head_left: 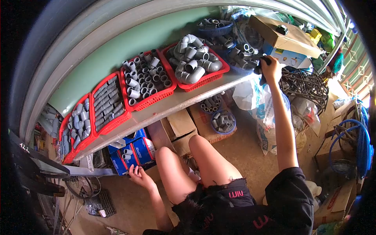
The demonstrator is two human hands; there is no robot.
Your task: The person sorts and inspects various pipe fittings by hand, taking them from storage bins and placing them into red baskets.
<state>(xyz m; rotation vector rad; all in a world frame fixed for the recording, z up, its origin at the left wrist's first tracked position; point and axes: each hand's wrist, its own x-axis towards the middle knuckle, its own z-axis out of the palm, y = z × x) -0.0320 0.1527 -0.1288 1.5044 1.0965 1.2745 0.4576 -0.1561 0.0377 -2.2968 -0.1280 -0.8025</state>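
My right hand (272, 69) is stretched far out to the right, its fingers closed around a small dark object (263, 64) whose kind I cannot tell. Just beyond it, a blue basket (244, 71) of grey pipe fittings (246, 56) stands on the shelf. Low on the left, my left hand (141, 178) has its fingers apart and holds nothing. Its fingertips are close to a blue box (118, 163) with a few short grey fittings (127, 154) on top.
Red baskets (150, 102) of grey elbows and couplings line the shelf (156, 106). Beneath it are cardboard boxes (182, 125) and a small basket of fittings (223, 121). White sacks (268, 133), bent metal rods (307, 88) and a blue hose coil (364, 145) are at the right.
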